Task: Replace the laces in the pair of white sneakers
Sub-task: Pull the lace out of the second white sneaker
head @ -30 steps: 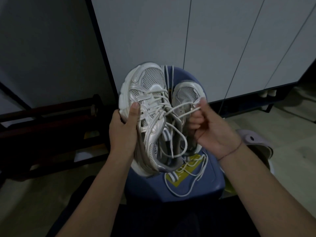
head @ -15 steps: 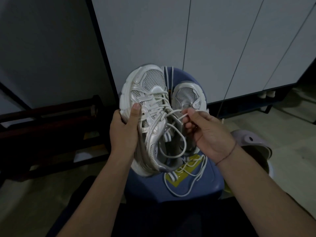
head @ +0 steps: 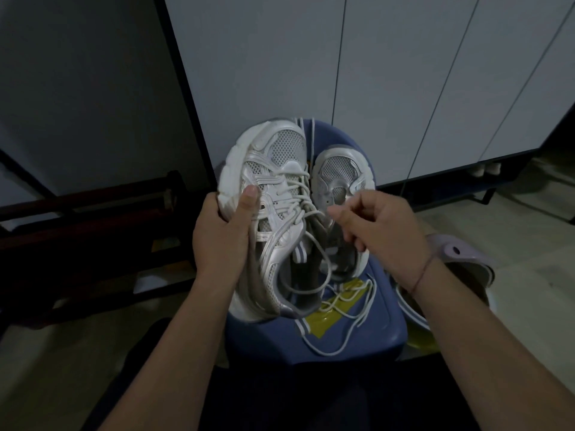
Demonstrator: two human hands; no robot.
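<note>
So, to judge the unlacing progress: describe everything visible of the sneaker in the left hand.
The sneaker is white and silvery, with grey mesh panels and a chunky sole. It points toe-up over the blue stool. Its lace is threaded near the toe, with slack loops hanging at the opening. The left hand grips its sole edge, thumb on the upper; the right hand pinches the lace.

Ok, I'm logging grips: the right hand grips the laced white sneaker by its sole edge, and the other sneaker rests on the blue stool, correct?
Not quite: the head view shows the left hand gripping the laced white sneaker by its sole edge. The other sneaker does rest on the blue stool.
</note>
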